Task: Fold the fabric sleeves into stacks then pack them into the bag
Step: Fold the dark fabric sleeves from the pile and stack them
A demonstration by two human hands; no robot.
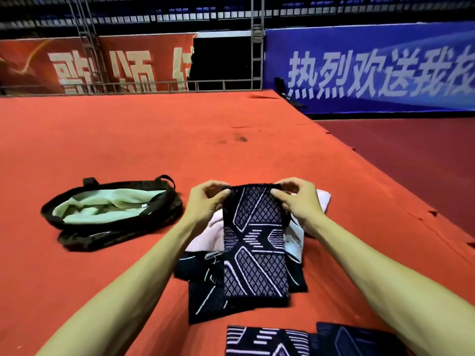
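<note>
Left hand (205,201) and right hand (295,199) pinching the patterned sleeve's (254,242) top corners — fingers curled, open bag (113,209) at nine o'clock

Black patterned sleeve (254,242) stretched flat atop sleeve pile (205,291); open bag (110,214) to left.

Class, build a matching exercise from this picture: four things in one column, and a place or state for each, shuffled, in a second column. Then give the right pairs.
Column one
1. black knitted sleeve with white geometric pattern
2. black bag with pale green lining
3. pale pink cloth
4. blue banner with white characters

Column two
A. lies open on the red carpet, at the left
B. pinched at its top edge by the left hand and the right hand
C. hangs at the far right
D. lies partly under the held sleeve

Pairs: 1-B, 2-A, 3-D, 4-C
</note>
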